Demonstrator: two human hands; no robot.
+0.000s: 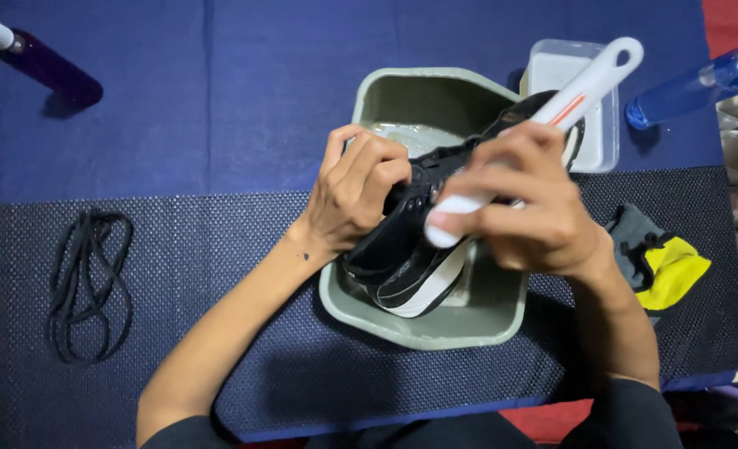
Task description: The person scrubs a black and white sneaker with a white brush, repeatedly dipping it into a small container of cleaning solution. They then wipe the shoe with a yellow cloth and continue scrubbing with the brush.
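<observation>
My left hand (356,191) grips a black sneaker (402,266) with a white sole, holding it tilted over a grey-green basin (423,337). Gripped in my right hand (523,208) is a white brush (568,100) with an orange stripe on its handle; it lies across the top of the shoe. The brush's bristles are hidden by my fingers and the shoe. The basin holds some water at its far end.
Black shoelaces (86,287) lie loose at the left on the dark mesh mat (219,249). A clear plastic tray (602,116) stands behind the basin. Blue bottle (693,87) far right, purple bottle (40,62) far left, yellow-and-grey cloth (664,262) at right.
</observation>
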